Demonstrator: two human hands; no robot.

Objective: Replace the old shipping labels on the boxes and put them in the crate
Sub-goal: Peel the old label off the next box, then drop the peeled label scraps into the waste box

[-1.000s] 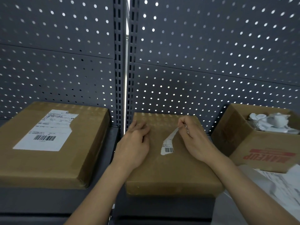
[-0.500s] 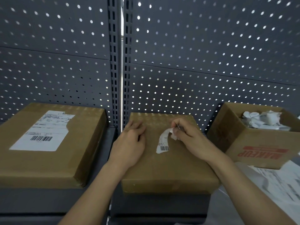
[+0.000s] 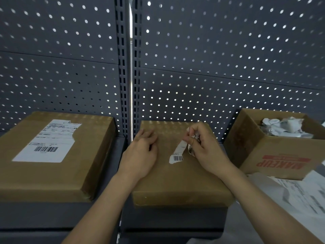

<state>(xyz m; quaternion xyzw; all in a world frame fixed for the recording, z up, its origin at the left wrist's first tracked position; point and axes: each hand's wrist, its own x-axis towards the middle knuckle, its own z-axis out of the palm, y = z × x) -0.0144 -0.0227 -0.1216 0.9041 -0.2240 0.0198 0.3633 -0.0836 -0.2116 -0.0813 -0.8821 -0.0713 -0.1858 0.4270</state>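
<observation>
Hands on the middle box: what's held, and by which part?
Right hand pinches the label strip by its crumpled upper end; left hand only rests on the box.

Centre box of matt brown cardboard, smooth-topped, bearing a torn white paper label strip; second box at 9 o'clock, same cardboard, with smooth white paper label; cardboard carton at 3 o'clock holding crumpled paper; perforated panel at 12 o'clock, matt grey painted metal.
</observation>
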